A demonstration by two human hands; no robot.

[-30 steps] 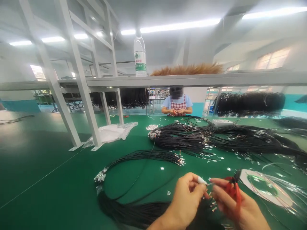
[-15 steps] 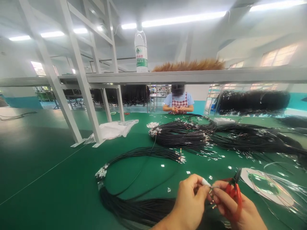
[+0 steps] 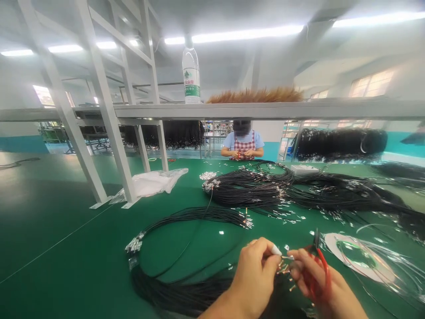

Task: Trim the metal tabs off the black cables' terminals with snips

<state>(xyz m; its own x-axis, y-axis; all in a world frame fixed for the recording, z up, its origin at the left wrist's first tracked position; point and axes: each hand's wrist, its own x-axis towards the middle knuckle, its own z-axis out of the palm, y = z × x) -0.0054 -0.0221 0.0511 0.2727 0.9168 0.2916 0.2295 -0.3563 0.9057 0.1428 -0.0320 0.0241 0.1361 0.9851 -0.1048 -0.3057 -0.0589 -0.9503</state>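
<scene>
At the lower centre my left hand (image 3: 255,277) pinches a thin cable end, with a white covering (image 3: 276,249) on one fingertip. Facing it, my right hand (image 3: 317,274) pinches a small pale piece (image 3: 288,257) at that cable end and also holds red-handled cutters (image 3: 327,270), their dark jaws pointing up. Several bare copper ends show just below and between my fingers. A bundle of black cables (image 3: 186,292) curves round from the left and passes behind my left hand.
Black cable coils (image 3: 252,190) cover the green table (image 3: 83,266). A white disc (image 3: 358,257) with clear strands lies right; a plastic bag (image 3: 156,181) lies by the rack legs. A bottle (image 3: 191,79) stands on the shelf (image 3: 232,110). A person (image 3: 244,144) sits opposite.
My hands have moved slightly apart at the cable end, and the small pale piece now shows between them. The cutters have tilted in my right hand. The whole view has shifted slightly.
</scene>
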